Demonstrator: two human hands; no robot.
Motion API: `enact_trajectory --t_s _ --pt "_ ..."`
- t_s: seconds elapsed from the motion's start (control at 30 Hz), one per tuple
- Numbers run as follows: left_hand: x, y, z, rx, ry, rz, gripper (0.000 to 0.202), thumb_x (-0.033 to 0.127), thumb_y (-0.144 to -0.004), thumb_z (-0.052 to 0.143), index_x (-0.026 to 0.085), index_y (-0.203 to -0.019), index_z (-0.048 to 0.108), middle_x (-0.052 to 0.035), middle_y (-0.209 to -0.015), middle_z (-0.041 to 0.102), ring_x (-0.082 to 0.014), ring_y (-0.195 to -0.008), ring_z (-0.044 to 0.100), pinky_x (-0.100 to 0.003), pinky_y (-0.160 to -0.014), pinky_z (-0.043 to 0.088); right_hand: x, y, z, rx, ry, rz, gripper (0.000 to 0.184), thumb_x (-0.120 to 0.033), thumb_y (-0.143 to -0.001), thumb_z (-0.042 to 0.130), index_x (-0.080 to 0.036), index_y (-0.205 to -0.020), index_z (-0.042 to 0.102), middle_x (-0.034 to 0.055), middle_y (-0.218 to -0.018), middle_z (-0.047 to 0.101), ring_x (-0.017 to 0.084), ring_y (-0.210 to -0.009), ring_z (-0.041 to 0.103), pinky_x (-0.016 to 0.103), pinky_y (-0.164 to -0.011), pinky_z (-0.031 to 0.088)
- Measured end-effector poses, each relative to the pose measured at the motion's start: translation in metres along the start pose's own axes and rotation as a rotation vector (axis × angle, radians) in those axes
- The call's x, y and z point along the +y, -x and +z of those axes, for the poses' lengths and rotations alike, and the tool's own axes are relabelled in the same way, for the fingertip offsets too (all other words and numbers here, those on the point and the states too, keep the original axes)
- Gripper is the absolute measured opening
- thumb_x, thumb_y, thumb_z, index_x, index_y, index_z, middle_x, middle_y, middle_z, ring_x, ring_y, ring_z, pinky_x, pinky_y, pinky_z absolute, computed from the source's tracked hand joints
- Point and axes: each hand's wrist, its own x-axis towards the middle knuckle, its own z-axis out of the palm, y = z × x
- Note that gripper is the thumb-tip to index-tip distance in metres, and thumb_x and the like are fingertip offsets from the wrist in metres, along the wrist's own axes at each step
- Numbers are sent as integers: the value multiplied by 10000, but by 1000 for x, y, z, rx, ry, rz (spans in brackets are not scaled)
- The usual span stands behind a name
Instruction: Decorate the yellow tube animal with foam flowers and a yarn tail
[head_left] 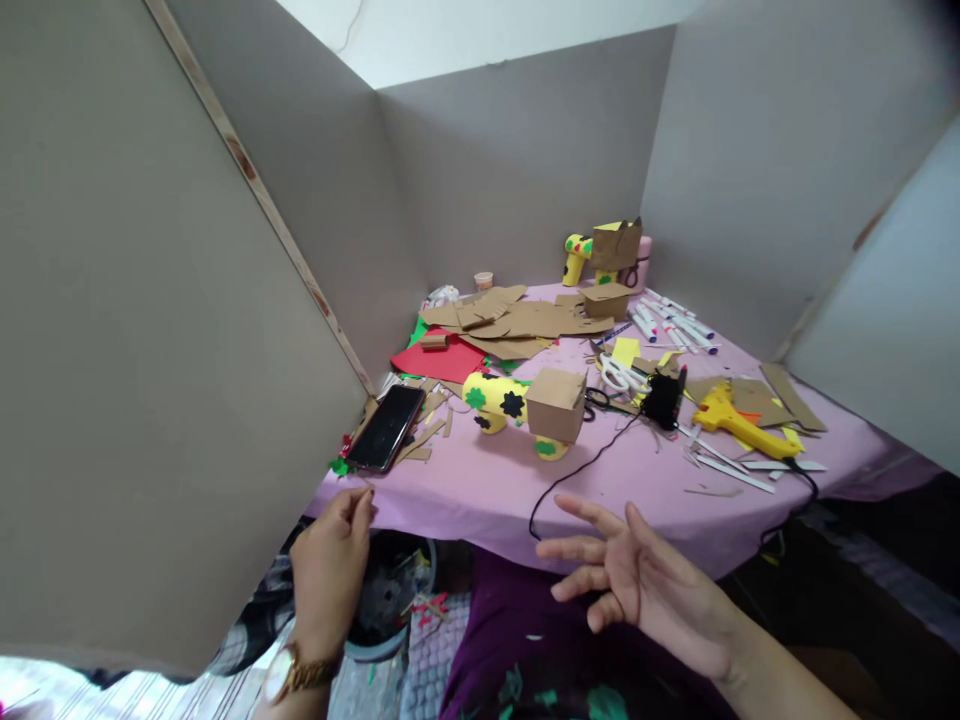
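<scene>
five right fingers [576,549] spread, palm showing; left fingers [359,513] seemingly curled inward.

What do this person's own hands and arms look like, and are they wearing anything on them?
Both are ungloved. The left hand has a watch at its wrist, with a pale round face and a gold-coloured band. The right hand shows no watch or bracelet. No sleeve covers the visible part of either forearm.
</scene>
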Motion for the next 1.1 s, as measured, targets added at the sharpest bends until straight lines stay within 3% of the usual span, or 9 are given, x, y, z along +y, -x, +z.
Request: enact_trajectory --t_s 0.13,0.17,0.23,0.3,0.37,0.53,0.73,0.9,1.1 --pt "14 8 0 154 -112 129 287 272 -774 494 167 -1004 632 -152 -1300 499 -364 -1243 358 -527 -1001 244 -5 3 -7 422 323 -284 297 -475 -793 596 -191 -768 679 70 -894 677 161 -755 581 248 -630 438" --pt "22 15 8 66 13 156 270 287 -764 515 161 -963 648 -154 -1244 547 -346 -1208 406 -494 -1000 271 -7 4 -10 513 354 -329 305 -458 -773 627 -178 -657 655 52 -780 668 139 -665 554 233 -582 422" --pt "41 35 34 -320 351 75 226 316 -767 541 170 -876 674 -126 -1019 671 -284 -986 577 -399 -892 404 -9 5 -14 601 356 -350 350 -480 -754 636 -170 -594 621 27 -643 621 120 -551 501 228 -506 387" --pt "58 56 65 -589 621 -131 233 330 -719 618 158 -864 683 -111 -904 701 -262 -864 614 -355 -804 445 -7 5 -14 606 386 -326 357 -496 -758 621 -164 -628 630 20 -612 601 122 -539 496 230 -496 379" --pt "71 73 93 -569 858 -355 279 312 -667 680 133 -881 675 -104 -893 698 -238 -853 611 -318 -805 431 -2 3 -12 569 453 -296 356 -493 -771 607 -161 -641 627 12 -600 590 118 -535 489 230 -506 375" --pt "85 85 123 -519 920 -419 200 327 -663 676 131 -690 641 -12 -656 624 -158 -655 539 -252 -654 394 12 -4 -8 452 565 -231 379 -503 -805 552 -166 -637 594 0 -601 580 112 -516 475 231 -506 358" --pt "91 95 118 -552 1008 -517 205 325 -694 608 172 -611 499 27 -601 562 -94 -507 457 -209 -507 338 16 -8 -13 425 798 -265 340 -459 -863 483 -170 -732 608 -4 -598 545 138 -567 495 249 -548 391" --pt "109 105 91 -788 1167 -568 277 360 -651 685 169 -696 488 10 -574 590 -89 -464 501 -202 -479 370 15 -14 -1 224 1037 -384 250 -358 -887 475 -193 -1038 585 75 -1024 613 167 -785 587 279 -733 451" --pt "107 97 61 -836 1076 -364 195 290 -690 658 161 -818 586 16 -587 602 -111 -520 543 -210 -528 403 8 -7 1 134 1313 -229 284 -332 -901 429 -204 -702 586 11 -638 624 170 -593 576 265 -570 404"
